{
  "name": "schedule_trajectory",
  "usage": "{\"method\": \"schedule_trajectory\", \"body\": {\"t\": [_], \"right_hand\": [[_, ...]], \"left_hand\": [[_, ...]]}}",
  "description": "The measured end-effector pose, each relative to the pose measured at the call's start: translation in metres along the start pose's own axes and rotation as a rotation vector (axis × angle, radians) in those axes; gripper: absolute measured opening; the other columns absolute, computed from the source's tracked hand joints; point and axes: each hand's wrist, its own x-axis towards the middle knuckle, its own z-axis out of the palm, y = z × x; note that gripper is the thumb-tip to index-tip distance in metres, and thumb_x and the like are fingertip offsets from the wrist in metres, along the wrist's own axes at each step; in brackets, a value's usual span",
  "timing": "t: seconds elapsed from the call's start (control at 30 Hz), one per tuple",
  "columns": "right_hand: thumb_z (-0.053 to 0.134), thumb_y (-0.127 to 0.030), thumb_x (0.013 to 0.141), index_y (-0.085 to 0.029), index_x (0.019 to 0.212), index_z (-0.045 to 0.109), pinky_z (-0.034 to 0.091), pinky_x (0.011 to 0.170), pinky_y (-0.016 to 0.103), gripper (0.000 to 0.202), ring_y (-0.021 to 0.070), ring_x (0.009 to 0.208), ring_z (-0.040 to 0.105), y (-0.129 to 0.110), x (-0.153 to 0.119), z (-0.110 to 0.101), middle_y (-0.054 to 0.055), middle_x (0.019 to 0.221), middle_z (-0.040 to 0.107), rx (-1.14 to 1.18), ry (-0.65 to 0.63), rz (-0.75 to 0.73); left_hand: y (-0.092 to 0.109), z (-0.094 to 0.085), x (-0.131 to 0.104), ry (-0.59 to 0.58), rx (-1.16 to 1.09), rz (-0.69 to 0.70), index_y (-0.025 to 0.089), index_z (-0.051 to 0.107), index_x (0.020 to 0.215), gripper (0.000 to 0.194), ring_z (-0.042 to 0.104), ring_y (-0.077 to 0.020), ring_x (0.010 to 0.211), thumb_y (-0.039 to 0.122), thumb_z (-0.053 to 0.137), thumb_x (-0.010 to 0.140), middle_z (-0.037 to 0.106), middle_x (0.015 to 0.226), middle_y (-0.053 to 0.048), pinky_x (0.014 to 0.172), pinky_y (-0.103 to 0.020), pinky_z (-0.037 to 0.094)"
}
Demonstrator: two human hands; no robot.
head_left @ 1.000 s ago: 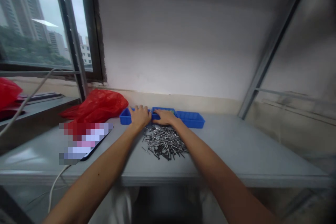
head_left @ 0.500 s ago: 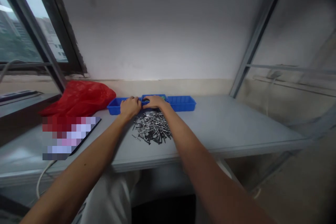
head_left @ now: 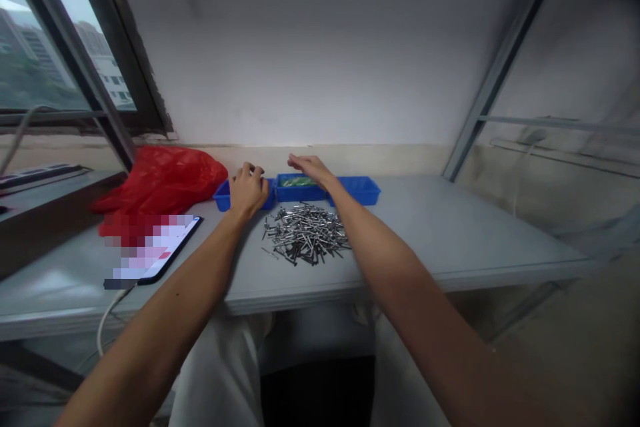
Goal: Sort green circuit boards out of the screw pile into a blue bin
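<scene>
Three blue plastic trays stand in a row at the back of the table. My left hand [head_left: 249, 191] is over the left tray [head_left: 223, 201], fingers apart and bent downward; whether they touch it I cannot tell. Above the middle tray [head_left: 301, 193] is my right hand [head_left: 311, 167], its fingers stretched out with nothing in them. Green material [head_left: 297, 181] shows inside that middle tray. The right tray [head_left: 361, 193] is partly behind my right forearm. In front of the trays, a loose pile of metal screws or nails [head_left: 307, 233] lies between my forearms.
A crumpled red plastic bag [head_left: 173, 173] lies to the left, with a phone [head_left: 173, 250] and its white cable [head_left: 103, 327] in front of it. The grey table [head_left: 450, 233] backs onto a wall, and metal frame posts [head_left: 505, 73] rise at both sides.
Both hands have come off the middle tray: the right lifted with its fingers straightened, the left shifted left over the left tray. The camera view has shifted slightly.
</scene>
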Motion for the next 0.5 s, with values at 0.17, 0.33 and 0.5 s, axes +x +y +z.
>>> {"method": "schedule_trajectory", "body": {"t": [0.17, 0.33, 0.5], "right_hand": [[0.068, -0.053, 0.079, -0.018, 0.083, 0.068, 0.051, 0.071, 0.031, 0.035, 0.0161, 0.074, 0.063, -0.017, -0.011, -0.024, 0.009, 0.086, 0.07, 0.35, 0.02, 0.035], [0.069, -0.054, 0.077, -0.018, 0.068, 0.061, 0.04, 0.052, 0.023, 0.037, 0.01, 0.056, 0.049, -0.022, -0.031, -0.046, 0.0, 0.063, 0.056, 0.294, 0.085, 0.009], [0.067, -0.054, 0.077, -0.02, 0.055, 0.049, 0.032, 0.048, 0.023, 0.044, 0.0088, 0.05, 0.04, -0.017, -0.062, -0.043, -0.004, 0.053, 0.043, 0.101, 0.005, -0.083]], "left_hand": [[-0.008, 0.0, 0.0, 0.05, -0.049, 0.053, 0.017, 0.062, 0.097, 0.022, 0.053, -0.0264, 0.099, 0.026, 0.042, 0.091, 0.06, 0.108, -0.012, 0.08, -0.037, 0.037], [-0.011, 0.002, -0.001, 0.141, -0.052, 0.103, 0.017, 0.056, 0.085, 0.017, 0.053, -0.0265, 0.095, 0.028, 0.044, 0.091, 0.061, 0.094, -0.011, 0.081, -0.038, 0.034], [-0.013, 0.007, -0.003, 0.099, -0.076, 0.175, 0.019, 0.055, 0.071, 0.02, 0.055, -0.0253, 0.086, 0.026, 0.045, 0.087, 0.06, 0.08, -0.009, 0.079, -0.038, 0.035]]}}
